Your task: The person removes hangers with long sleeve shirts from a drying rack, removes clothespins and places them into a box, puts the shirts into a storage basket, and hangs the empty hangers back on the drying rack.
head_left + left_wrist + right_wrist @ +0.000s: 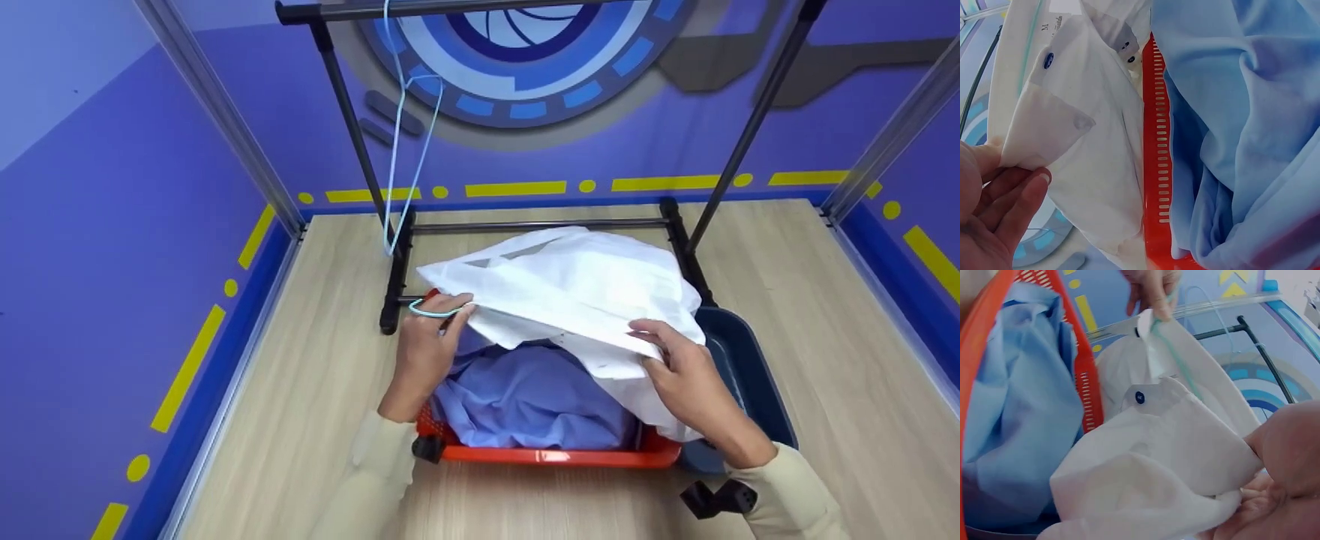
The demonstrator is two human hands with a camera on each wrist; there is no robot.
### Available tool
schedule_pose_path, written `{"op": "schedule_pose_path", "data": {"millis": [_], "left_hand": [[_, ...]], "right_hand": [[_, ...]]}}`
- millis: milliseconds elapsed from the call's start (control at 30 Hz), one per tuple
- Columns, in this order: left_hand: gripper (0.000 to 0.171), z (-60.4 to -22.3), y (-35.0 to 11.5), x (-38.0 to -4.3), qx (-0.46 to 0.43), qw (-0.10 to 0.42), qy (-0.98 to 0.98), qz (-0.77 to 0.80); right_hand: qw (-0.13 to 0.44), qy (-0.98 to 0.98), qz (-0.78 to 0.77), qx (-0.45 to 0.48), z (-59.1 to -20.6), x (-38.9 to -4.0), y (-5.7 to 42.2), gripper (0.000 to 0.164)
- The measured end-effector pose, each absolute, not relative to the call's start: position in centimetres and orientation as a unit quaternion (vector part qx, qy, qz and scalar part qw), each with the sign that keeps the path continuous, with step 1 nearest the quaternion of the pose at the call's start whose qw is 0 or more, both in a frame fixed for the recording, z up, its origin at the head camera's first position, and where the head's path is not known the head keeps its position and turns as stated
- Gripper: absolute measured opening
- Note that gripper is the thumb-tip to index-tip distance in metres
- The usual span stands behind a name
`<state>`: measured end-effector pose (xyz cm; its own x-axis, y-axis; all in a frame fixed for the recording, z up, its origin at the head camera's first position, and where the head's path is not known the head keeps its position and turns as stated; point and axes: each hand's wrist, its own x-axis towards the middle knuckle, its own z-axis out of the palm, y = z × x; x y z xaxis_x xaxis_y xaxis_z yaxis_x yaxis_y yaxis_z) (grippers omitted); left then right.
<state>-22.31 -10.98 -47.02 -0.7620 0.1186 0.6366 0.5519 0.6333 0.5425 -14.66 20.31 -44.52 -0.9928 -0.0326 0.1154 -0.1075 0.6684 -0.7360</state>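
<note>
A white shirt (600, 281) with dark buttons is stretched between both hands above a red basket. My left hand (431, 341) pinches its edge together with a light blue clothes hanger (429, 313), whose wire runs along the inside of the shirt. In the left wrist view, the left hand (1008, 205) grips a buttoned corner of white cloth. My right hand (690, 379) pinches the other end of the shirt's edge, and the right wrist view shows the right hand (1289, 464) close up. Much of the hanger is hidden by cloth.
Blue clothing (532, 397) fills the red basket (555, 455). Partly under the shirt stands a dark blue tub (750, 367) at the right. Behind is a black clothes rack (352, 120), with another light blue hanger (394, 150) hanging on its left side.
</note>
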Motion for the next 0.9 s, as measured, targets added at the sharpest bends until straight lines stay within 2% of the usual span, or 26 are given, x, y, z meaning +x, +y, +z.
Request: {"op": "schedule_pose_path", "data": {"millis": [200, 300, 600, 800, 900], "left_hand": [[0.020, -47.4, -11.7, -22.7, -0.199, 0.258, -0.842, -0.430], [0.020, -47.7, -11.9, -22.9, -0.201, 0.239, -0.831, -0.460], [0.021, -47.9, -12.3, -23.1, -0.190, 0.172, -0.808, -0.530], [0.022, -46.0, -11.9, -22.0, -0.179, 0.101, -0.784, -0.586], [0.023, -46.9, -12.1, -22.4, -0.171, 0.098, -0.787, -0.585]], "right_hand": [[-0.005, -0.896, 0.440, 0.058, -44.2, -15.0, 21.0, 0.036], [-0.011, -0.889, 0.453, 0.064, -44.4, -15.3, 21.2, 0.034], [0.025, -0.886, 0.457, 0.080, -45.1, -16.0, 21.6, 0.027], [0.029, -0.849, 0.519, 0.090, -45.3, -16.5, 21.3, 0.024], [0.035, -0.852, 0.515, 0.090, -45.3, -16.5, 21.1, 0.027]]}}
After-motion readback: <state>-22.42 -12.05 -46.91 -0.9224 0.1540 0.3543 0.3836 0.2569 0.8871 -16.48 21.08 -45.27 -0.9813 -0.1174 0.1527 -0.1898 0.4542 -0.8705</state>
